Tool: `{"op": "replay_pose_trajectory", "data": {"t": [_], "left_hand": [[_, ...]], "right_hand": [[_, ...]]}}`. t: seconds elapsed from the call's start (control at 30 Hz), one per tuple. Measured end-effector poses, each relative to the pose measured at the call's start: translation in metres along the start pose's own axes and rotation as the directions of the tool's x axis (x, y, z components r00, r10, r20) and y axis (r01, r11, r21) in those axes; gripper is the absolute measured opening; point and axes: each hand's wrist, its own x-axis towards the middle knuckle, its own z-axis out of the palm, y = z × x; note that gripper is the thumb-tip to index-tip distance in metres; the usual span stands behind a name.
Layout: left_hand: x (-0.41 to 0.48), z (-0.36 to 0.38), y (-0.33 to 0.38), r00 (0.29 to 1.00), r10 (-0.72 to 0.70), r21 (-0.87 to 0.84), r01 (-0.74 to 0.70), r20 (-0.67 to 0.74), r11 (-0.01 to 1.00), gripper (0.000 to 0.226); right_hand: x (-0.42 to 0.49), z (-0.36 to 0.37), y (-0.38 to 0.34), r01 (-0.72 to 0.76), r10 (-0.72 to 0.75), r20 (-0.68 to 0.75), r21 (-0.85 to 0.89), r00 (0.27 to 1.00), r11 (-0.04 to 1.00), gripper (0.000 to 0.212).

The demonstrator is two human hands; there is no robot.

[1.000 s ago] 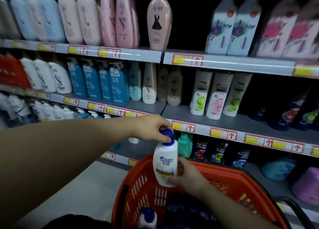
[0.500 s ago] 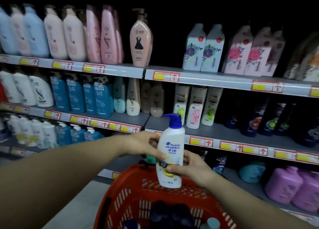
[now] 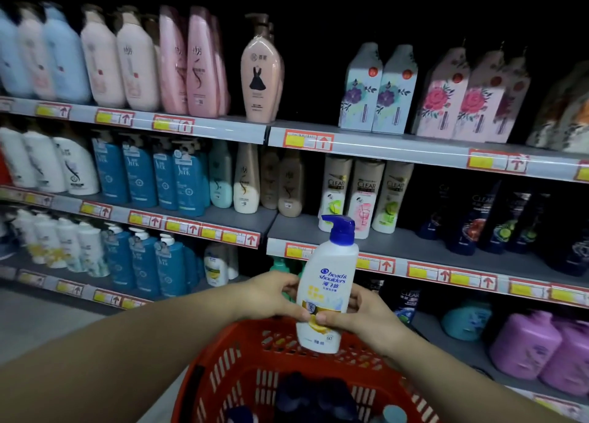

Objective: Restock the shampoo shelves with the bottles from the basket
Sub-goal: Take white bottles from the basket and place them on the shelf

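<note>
I hold a white shampoo bottle [image 3: 328, 282] with a blue pump upright above the red basket [image 3: 242, 359]. My left hand [image 3: 271, 295] grips its left side and my right hand [image 3: 357, 311] grips its right side, thumb across the yellow label. Dark blue bottle tops [image 3: 312, 397] lie in the basket below. Matching white bottles with yellow labels [image 3: 216, 266] stand on the lower shelf to the left.
Three grey shelves [image 3: 414, 247] carry rows of bottles: pink and blue on top, blue and beige in the middle, dark bottles [image 3: 497, 218] at right. Purple jugs [image 3: 535, 349] stand at the lower right. The grey floor [image 3: 41, 324] lies at left.
The bottle came up out of the basket. My left hand went from the pump cap to the bottle's side. The view tilted up toward the shelves.
</note>
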Motion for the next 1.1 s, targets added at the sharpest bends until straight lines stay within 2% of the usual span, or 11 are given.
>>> {"op": "replay_pose_trajectory", "data": {"t": [0.2,0.33,0.43,0.67,0.83,1.0,1.1], "left_hand": [[-0.010,-0.022,-0.016,1.000,-0.013,-0.067,0.011,-0.026,0.998,0.043],[-0.020,-0.050,-0.046,0.998,-0.067,-0.064,0.066,-0.014,0.996,0.047],[-0.029,-0.069,-0.072,0.993,-0.096,-0.119,0.088,-0.070,0.989,0.051],[-0.041,-0.107,-0.122,0.972,-0.116,-0.173,0.081,-0.203,0.982,0.045],[-0.034,-0.127,-0.164,0.944,-0.169,-0.217,0.108,-0.285,0.970,0.041],[-0.014,-0.137,-0.220,0.916,-0.258,-0.272,0.175,-0.306,0.946,0.052],[0.001,-0.135,-0.246,0.907,-0.283,-0.310,0.184,-0.313,0.933,0.051]], "right_hand": [[0.026,0.027,-0.007,-0.005,0.005,0.007,-0.042,1.000,0.999,0.048],[0.051,0.062,-0.005,-0.007,0.009,0.039,-0.073,0.999,0.997,0.052],[0.072,0.092,-0.005,0.005,-0.003,0.023,-0.055,1.000,0.998,0.053],[0.126,0.149,-0.010,0.026,-0.021,0.059,-0.080,0.998,0.996,0.056],[0.175,0.182,-0.004,-0.009,0.018,0.085,-0.105,0.996,0.994,0.056],[0.221,0.216,0.014,-0.081,0.109,0.125,-0.205,0.986,0.975,0.062],[0.247,0.227,0.037,-0.133,0.168,0.123,-0.253,0.978,0.958,0.056]]}}
